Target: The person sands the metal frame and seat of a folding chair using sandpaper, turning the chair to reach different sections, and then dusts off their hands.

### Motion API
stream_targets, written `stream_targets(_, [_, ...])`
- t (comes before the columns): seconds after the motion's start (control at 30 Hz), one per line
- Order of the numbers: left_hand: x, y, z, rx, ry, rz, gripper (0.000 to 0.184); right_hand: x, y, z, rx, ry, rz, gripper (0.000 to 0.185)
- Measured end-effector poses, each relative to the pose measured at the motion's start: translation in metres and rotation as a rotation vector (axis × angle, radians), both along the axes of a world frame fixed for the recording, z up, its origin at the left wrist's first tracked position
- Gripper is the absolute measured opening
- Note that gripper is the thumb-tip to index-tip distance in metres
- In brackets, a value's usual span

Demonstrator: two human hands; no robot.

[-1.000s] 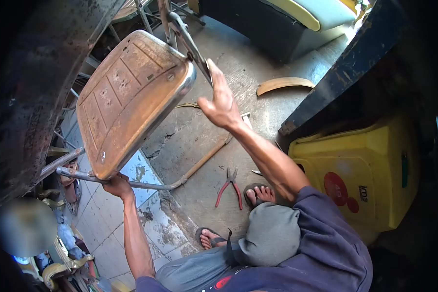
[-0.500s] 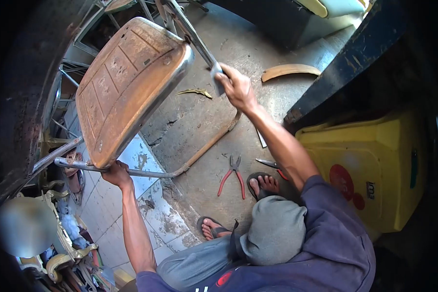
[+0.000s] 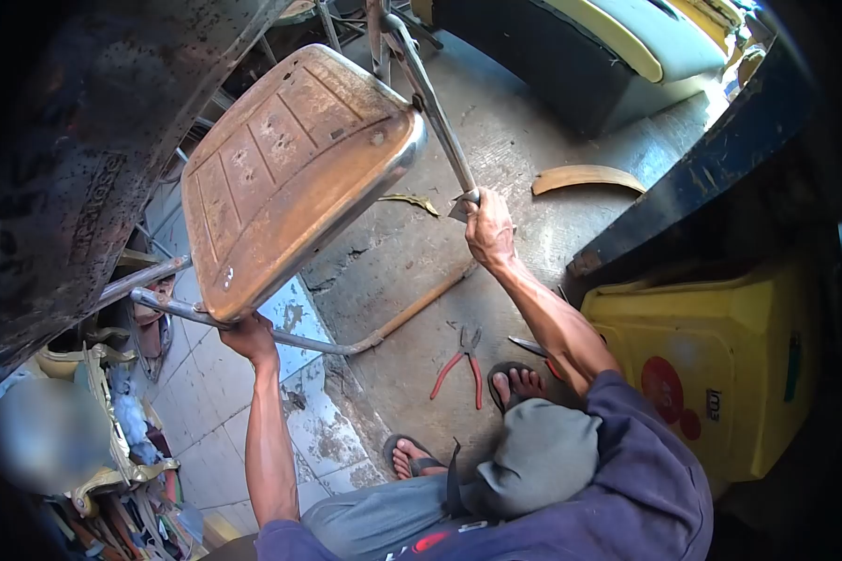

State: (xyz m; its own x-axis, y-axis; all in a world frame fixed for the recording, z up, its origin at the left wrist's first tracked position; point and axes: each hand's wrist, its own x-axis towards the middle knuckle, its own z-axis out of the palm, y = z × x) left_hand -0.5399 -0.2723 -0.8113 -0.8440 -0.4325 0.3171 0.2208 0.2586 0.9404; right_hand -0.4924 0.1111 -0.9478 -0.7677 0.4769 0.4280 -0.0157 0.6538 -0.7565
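A rusty metal chair [image 3: 290,178] with a worn brown seat panel and tubular frame is tilted in front of me. My left hand [image 3: 250,338] grips it at the seat's lower corner, by the frame tube; its fingers are partly hidden beneath. My right hand [image 3: 488,229] is closed around the lower end of a straight chair leg tube [image 3: 432,98], pressing a small grey sheet that looks like sandpaper [image 3: 459,207] against it. A bent, rust-brown frame tube [image 3: 421,307] runs below, between my two hands.
Red-handled pliers [image 3: 459,365] and a second cutting tool [image 3: 529,346] lie near my feet. A curved wooden piece [image 3: 587,179] rests on the floor. To the right stands a yellow box [image 3: 720,365]; at left are a dark metal panel [image 3: 94,140] and cluttered scraps [image 3: 140,496].
My right hand has slid down the leg tube toward its end with the grey sheet. My left hand keeps its hold on the chair. The whole view has shifted slightly.
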Motion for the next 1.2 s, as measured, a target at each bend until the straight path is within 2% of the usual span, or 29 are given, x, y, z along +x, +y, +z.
stream_targets(0.1, [-0.002,-0.012,-0.011,0.001,-0.046,-0.014,0.027,-0.031,0.012,0.069,0.123,0.239,0.000,0.022])
stream_targets(0.17, [0.001,-0.018,-0.011,0.020,-0.056,-0.095,0.026,-0.046,0.015,0.109,0.096,0.227,0.053,0.020])
stream_targets(0.23, [0.007,-0.013,-0.006,0.075,-0.094,-0.086,0.026,-0.034,0.014,0.071,0.144,0.185,0.039,0.021])
stream_targets(0.3, [0.004,-0.003,-0.003,-0.026,-0.032,-0.055,0.023,-0.007,0.011,0.011,0.073,0.022,0.043,0.023])
stream_targets(0.4, [0.000,-0.002,-0.001,-0.025,0.014,-0.024,0.018,-0.014,0.010,0.027,0.136,0.167,0.029,0.024])
stream_targets(0.47, [-0.002,-0.008,-0.011,-0.092,-0.001,-0.002,0.021,-0.049,0.014,0.096,0.224,0.339,-0.026,0.025])
stream_targets(0.5, [-0.004,-0.026,-0.024,-0.067,0.008,-0.093,0.022,-0.051,0.016,0.113,0.211,0.275,0.021,0.024])
stream_targets(0.57, [-0.006,-0.027,-0.025,-0.003,-0.032,-0.089,0.020,-0.035,0.021,0.087,0.167,0.200,0.060,0.024])
stream_targets(0.63, [-0.001,-0.005,-0.008,-0.013,-0.045,-0.041,0.021,-0.005,0.018,0.005,0.093,0.091,0.042,0.022])
stream_targets(0.7, [-0.002,-0.009,-0.015,-0.031,0.007,-0.040,0.018,0.015,0.020,-0.008,-0.010,-0.230,0.091,0.023])
stream_targets(0.73, [-0.002,-0.004,-0.010,-0.038,0.014,-0.028,0.017,-0.004,0.022,0.006,0.003,-0.206,0.097,0.023])
stream_targets(0.8, [-0.003,-0.014,-0.017,-0.003,-0.010,-0.049,0.018,-0.026,0.019,0.058,0.144,0.097,0.013,0.027])
stream_targets(0.83, [-0.004,-0.019,-0.021,0.014,-0.022,-0.059,0.019,-0.032,0.018,0.100,0.161,0.079,0.033,0.027])
stream_targets(0.93, [-0.005,-0.020,-0.024,0.002,0.003,-0.098,0.025,-0.037,0.017,0.072,0.247,0.118,-0.022,0.026])
stream_targets(0.97, [-0.004,-0.014,-0.022,-0.008,0.033,-0.089,0.027,-0.024,0.016,0.042,0.316,0.135,-0.050,0.026])
stream_targets(1.0, [-0.004,-0.013,-0.020,-0.027,0.056,-0.076,0.030,-0.011,0.013,0.014,0.255,-0.016,-0.056,0.025])
stream_targets(1.03, [-0.004,-0.012,-0.019,-0.046,0.079,-0.062,0.033,-0.005,0.016,-0.011,0.233,-0.012,-0.016,0.024])
stream_targets(1.1, [-0.008,-0.012,-0.019,-0.030,0.107,-0.041,0.031,-0.015,0.022,0.009,0.193,-0.161,-0.003,0.023])
stream_targets(1.2, [-0.004,-0.014,-0.019,-0.003,0.031,-0.078,0.028,-0.038,0.015,0.124,0.344,0.111,-0.077,0.027])
